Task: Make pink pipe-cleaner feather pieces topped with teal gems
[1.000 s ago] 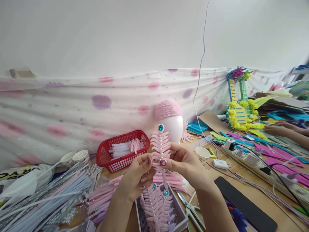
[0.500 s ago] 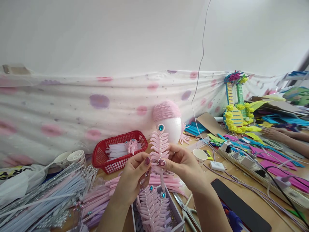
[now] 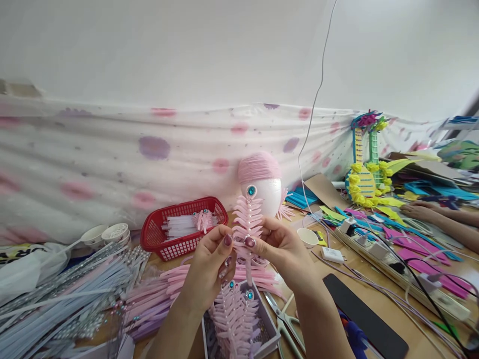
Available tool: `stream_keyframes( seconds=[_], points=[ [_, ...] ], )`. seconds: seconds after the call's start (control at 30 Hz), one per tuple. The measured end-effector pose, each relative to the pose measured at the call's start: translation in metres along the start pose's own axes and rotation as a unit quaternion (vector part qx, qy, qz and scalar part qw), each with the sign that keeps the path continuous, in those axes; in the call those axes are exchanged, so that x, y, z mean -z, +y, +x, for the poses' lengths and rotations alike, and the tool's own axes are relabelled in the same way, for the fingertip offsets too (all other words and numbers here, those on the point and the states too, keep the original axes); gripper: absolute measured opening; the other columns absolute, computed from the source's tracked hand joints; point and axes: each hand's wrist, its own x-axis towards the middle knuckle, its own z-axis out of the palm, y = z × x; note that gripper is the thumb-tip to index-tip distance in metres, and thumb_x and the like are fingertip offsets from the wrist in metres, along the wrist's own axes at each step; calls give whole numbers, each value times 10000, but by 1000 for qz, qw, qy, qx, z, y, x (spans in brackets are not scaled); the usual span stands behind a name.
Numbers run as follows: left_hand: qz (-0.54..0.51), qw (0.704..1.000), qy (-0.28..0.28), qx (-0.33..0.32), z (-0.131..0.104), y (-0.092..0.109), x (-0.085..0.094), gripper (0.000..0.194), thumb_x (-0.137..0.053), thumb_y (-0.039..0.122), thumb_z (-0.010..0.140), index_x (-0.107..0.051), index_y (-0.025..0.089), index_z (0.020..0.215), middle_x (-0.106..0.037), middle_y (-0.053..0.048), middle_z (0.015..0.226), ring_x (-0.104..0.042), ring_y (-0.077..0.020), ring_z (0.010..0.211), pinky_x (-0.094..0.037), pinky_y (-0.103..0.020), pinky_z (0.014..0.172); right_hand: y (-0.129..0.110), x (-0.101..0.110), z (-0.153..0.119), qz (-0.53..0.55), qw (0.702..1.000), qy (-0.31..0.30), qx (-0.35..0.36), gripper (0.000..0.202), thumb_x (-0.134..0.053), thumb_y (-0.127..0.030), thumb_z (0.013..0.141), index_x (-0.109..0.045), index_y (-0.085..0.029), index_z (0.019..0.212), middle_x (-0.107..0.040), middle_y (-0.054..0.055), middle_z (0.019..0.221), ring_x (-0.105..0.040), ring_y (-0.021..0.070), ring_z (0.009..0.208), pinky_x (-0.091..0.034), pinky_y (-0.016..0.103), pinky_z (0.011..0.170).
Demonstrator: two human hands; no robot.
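Observation:
Both my hands hold one pink feather-shaped ornament (image 3: pixel 248 214) upright, with a row of pearls down its middle and a blue gem at its top. My left hand (image 3: pixel 213 264) pinches its lower left side between thumb and fingers. On the right side, the thumb of my right hand (image 3: pixel 284 252) presses across the lower part, fingers behind it. Below my hands, an open box (image 3: pixel 267 344) holds several similar pink ornaments (image 3: pixel 234 319) with blue gems. Behind stands a white foam ball (image 3: pixel 270 194) wrapped in pink strands at its top.
A red basket (image 3: pixel 149 243) with white strips stands left of centre. Pipe cleaners (image 3: pixel 90 294) lie at left. Scissors (image 3: pixel 286 319), a black phone (image 3: pixel 364 316), a glue gun (image 3: pixel 354 334) and a power strip (image 3: pixel 404 274) are at right. Another person's hand (image 3: pixel 421 212) rests at far right.
The view has shifted slightly. My hands keep hold of the same pink ornament, in nearly the same pose.

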Motion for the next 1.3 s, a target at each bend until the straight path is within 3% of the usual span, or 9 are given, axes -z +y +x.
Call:
stream_keyframes(
  seconds=[0.23, 0.57, 0.77, 0.9, 1.0, 1.3],
  points=[
    [-8, 999, -32, 10, 0, 2, 2, 436, -826, 454, 663, -481, 191, 704, -379, 125, 415, -161, 3, 311, -196, -98, 284, -1, -1, -1, -12, 1000, 19, 16, 280, -839, -276, 687, -740, -201, 939, -743, 26, 839, -667, 138, 739, -533, 236, 683],
    [-35, 997, -53, 52, -2, 1, 9, 358, -817, 425, 686, -571, 171, 743, -388, 124, 386, -123, 7, 294, -208, -96, 270, -1, -3, -1, -7, 1000, 13, 27, 224, -811, -323, 730, -734, -200, 900, -730, 12, 770, -641, 106, 640, -534, 224, 651],
    [-45, 989, -91, 103, -4, 9, 14, 268, -816, 340, 710, -663, 139, 799, -403, 114, 383, -123, 20, 292, -224, -71, 264, -1, 1, -2, -18, 999, 25, 20, 268, -847, -281, 682, -729, -194, 907, -740, 29, 862, -671, 141, 778, -531, 234, 700],
    [-85, 977, -145, 128, -3, 10, 17, 275, -743, 379, 786, -676, 114, 755, -378, 109, 363, -99, 21, 265, -218, -66, 235, -2, 2, -2, -3, 1000, -18, -11, 271, -853, -282, 675, -732, -197, 903, -744, 27, 828, -677, 151, 766, -546, 272, 747],
    [-119, 966, -178, 147, -3, 8, 18, 224, -715, 320, 823, -686, 105, 767, -390, 106, 374, -100, 25, 258, -243, -53, 239, -2, 3, -2, 9, 999, -36, -13, 279, -850, -284, 679, -733, -197, 917, -747, 31, 837, -680, 151, 759, -552, 283, 752],
    [-138, 960, -175, 169, -5, 10, 18, 140, -756, 226, 777, -694, 103, 753, -430, 100, 351, -119, 31, 222, -248, -59, 227, -1, 7, -4, 15, 999, -42, -12, 211, -841, -227, 695, -717, -191, 862, -718, 2, 775, -638, 109, 713, -510, 211, 680]
  ],
)
